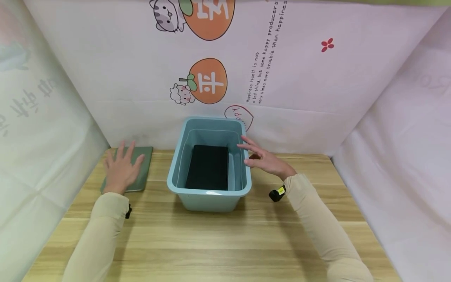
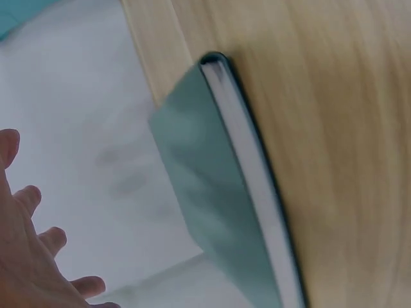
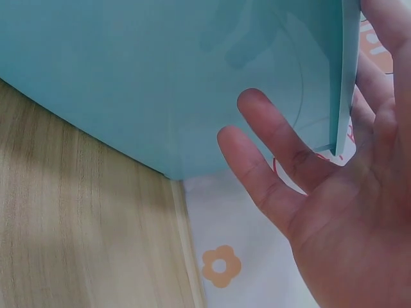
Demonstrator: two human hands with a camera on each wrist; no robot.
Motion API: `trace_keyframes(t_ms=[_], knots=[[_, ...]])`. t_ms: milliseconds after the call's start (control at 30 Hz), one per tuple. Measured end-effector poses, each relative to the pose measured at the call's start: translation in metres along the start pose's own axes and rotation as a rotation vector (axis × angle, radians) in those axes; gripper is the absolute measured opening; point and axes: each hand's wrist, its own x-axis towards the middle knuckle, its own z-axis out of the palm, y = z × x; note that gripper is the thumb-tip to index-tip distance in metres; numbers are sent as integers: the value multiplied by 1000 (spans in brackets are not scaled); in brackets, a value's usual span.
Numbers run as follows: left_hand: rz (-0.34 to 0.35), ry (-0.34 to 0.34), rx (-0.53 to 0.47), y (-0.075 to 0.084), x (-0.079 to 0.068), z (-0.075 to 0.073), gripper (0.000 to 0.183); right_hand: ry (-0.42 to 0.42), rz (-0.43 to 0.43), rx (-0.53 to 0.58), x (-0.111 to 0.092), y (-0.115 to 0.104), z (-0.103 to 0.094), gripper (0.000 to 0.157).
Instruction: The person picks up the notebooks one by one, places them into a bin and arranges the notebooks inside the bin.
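Note:
In the head view, my left hand (image 1: 121,172) hovers over a green hardcover notebook (image 1: 145,168) at the left, its fingers spread. The left wrist view shows the notebook's green cover (image 2: 199,173) and pale page edges, with the hand (image 2: 32,256) apart from it. My right hand (image 1: 266,158) is at the right rim of a light-blue plastic bin (image 1: 208,201), its fingers loosely extended. Two fingertips reach over the rim; whether they touch it I cannot tell. A flat black rectangular object (image 1: 208,168) lies inside the bin.
The wooden table (image 1: 211,243) backs onto a white printed cloth (image 1: 296,129). More white cloth hangs at the left (image 1: 42,149) and right (image 1: 398,164) sides. The bin stands near the table's back edge, to the right of the notebook.

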Motion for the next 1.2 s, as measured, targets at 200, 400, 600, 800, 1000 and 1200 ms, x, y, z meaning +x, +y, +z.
trace_keyframes(t_ms=[200, 400, 600, 800, 1000, 1200], knots=[[-52, -30, -22, -11, -4, -2, 79, 10, -23, -16, 1, 1, 1, 64], [-93, -66, -44, -19, -9, 1, 79, 8, -34, -9, 3, 0, 2, 63], [-134, -104, -56, -26, -11, 4, 87, 4, -33, -11, 3, 1, 2, 61], [-174, -166, -79, -31, -12, 13, 97, 5, -28, 0, 1, 5, 2, 61], [-201, -197, -104, -30, -17, 16, 102, -3, -38, -2, 1, 6, 4, 63], [-260, -227, -121, -28, -14, 9, 108, 2, -35, 15, 2, 4, 1, 58]])
